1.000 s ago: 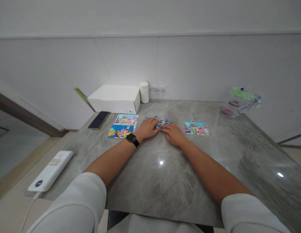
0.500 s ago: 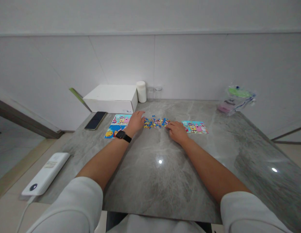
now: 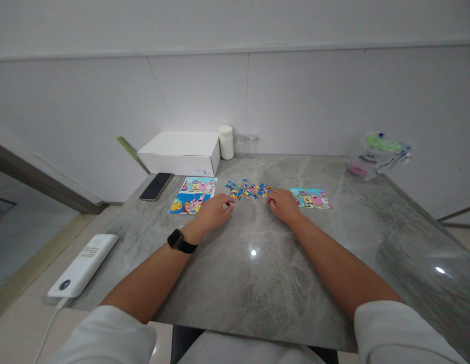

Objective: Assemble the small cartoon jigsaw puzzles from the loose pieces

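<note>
A heap of small colourful puzzle pieces (image 3: pixel 248 190) lies spread on the grey marble table (image 3: pixel 257 273). My left hand (image 3: pixel 212 212), with a black watch on its wrist, rests on the table just in front of the heap's left end, fingers loosely curled and holding nothing I can make out. My right hand (image 3: pixel 282 205) rests palm down at the heap's right end, fingertips touching the nearest pieces. Two cartoon picture cards (image 3: pixel 193 194) lie left of the heap, and a third card (image 3: pixel 311 198) lies to its right.
A white box (image 3: pixel 180 153), a white jar (image 3: pixel 226 142) and two clear jars stand at the back wall. A black phone (image 3: pixel 155 186) lies left of the cards. A white power bank (image 3: pixel 83 264) sits at the left edge. A plastic bag (image 3: pixel 377 155) sits back right.
Both hands first spread the bunched pieces sideways into a strip. Now my left hand has drawn back toward me, away from the heap; my right hand has stayed at the right end.
</note>
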Demonstrator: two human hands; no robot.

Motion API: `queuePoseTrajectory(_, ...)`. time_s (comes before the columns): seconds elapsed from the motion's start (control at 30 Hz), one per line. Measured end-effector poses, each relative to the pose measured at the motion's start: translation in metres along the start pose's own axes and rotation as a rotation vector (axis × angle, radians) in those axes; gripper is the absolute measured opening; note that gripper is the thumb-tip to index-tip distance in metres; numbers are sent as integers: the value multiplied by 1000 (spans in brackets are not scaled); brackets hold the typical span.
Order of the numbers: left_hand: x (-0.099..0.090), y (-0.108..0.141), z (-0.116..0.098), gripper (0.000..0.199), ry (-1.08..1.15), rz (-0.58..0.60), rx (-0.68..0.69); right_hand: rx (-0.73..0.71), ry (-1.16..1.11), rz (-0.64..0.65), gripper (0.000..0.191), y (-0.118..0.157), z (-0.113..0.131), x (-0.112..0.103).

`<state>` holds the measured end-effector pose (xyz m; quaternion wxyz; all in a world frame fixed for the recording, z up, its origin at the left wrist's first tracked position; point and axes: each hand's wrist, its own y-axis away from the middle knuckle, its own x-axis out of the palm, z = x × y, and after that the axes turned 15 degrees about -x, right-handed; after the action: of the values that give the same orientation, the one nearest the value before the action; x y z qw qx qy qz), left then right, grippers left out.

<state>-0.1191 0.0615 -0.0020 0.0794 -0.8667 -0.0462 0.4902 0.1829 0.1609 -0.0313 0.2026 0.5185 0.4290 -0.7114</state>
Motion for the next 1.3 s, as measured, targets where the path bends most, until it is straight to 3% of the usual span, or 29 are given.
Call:
queuePoseTrajectory(0.1, 16, 11, -2, 19, -28, 24, 65, 47, 23, -87, 27, 1, -3, 0)
queuePoseTrajectory(0.27, 21, 8, 6, 20, 51, -12, 75, 137, 74, -193, 33, 3, -7, -3)
queuePoseTrajectory(0.6, 26, 9, 2, 23, 107, 46, 76, -55, 93, 73, 33, -5, 19, 6)
queuePoseTrajectory(0.77, 31, 8, 5, 22, 116, 51, 94, -83, 15, 59, 25, -2, 15, 4)
queuePoseTrajectory(0.93, 31, 8, 5, 24, 134, 65, 119, -75, 15, 81, 31, 0, 12, 2)
queuePoseTrajectory(1.3, 24, 10, -3, 25, 134, 99, 130, -70, -111, 186, 15, -6, 35, -12)
